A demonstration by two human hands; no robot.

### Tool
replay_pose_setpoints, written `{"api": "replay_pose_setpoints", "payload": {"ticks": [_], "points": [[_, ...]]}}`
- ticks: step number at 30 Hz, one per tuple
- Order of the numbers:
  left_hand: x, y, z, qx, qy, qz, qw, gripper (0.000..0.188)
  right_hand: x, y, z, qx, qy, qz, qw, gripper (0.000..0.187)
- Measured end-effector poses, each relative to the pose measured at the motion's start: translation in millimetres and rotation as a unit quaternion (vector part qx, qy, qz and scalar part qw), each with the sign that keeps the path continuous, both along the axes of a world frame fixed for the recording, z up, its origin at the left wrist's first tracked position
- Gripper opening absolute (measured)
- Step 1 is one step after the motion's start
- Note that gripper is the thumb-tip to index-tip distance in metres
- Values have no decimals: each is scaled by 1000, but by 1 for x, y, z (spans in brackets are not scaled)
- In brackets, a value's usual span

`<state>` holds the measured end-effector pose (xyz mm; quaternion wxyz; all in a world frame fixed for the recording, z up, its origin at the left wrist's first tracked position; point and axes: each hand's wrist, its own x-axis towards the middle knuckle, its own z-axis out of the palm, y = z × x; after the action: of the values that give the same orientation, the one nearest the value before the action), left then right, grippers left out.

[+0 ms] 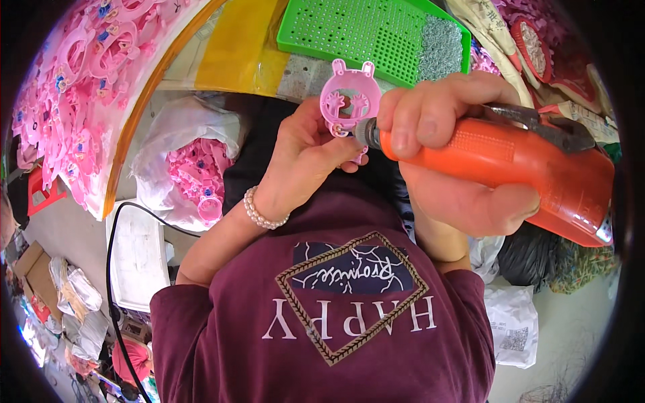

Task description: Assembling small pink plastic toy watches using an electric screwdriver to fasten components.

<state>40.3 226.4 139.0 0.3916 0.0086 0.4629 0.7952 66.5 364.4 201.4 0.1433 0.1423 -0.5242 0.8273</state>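
My left hand (302, 151) grips a pink plastic part (349, 78) by its lower end. The part is a round ring with two small ears at the top and flower-like shapes inside it. In my right hand (433, 114) is a bulky orange electric screwdriver (531, 161) with a dark lever along its top. The screwdriver lies almost level, and its metal nose (367, 131) meets the lower right of the part, beside my left fingertips. My left fingers partly cover the part's lower end, and the exact contact at the tip is too small to make out.
Beyond my hands a green perforated tray (336, 33) holds many small metal screws (440, 48). At the left rises a heap of pink plastic parts (87, 60). A white bag (151, 158) with more of them stands below it. A black cable (111, 269) hangs at left.
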Motion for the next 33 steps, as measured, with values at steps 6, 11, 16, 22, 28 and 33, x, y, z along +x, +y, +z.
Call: {"api": "replay_pose_setpoints", "payload": {"ticks": [6,11,16,22,28,33], "points": [[2,-1,-2,-3,1,-9,1000,28,0,0,-8,1,1,20,1000,83],[5,-3,1,3,-7,3,1000,26,3,-7,-9,4,-21,8,1000,84],[7,4,-1,24,5,36,999,24,7,-3,0,78,-50,-20,995,81],[12,15,1,19,35,90,995,22,15,-19,25,163,-132,-103,972,66],[14,5,7,-7,69,25,997,34,15,-25,13,31,-88,-117,989,64],[4,-20,13,14,69,-25,997,36,9,-22,26,14,-30,-66,997,62]]}}
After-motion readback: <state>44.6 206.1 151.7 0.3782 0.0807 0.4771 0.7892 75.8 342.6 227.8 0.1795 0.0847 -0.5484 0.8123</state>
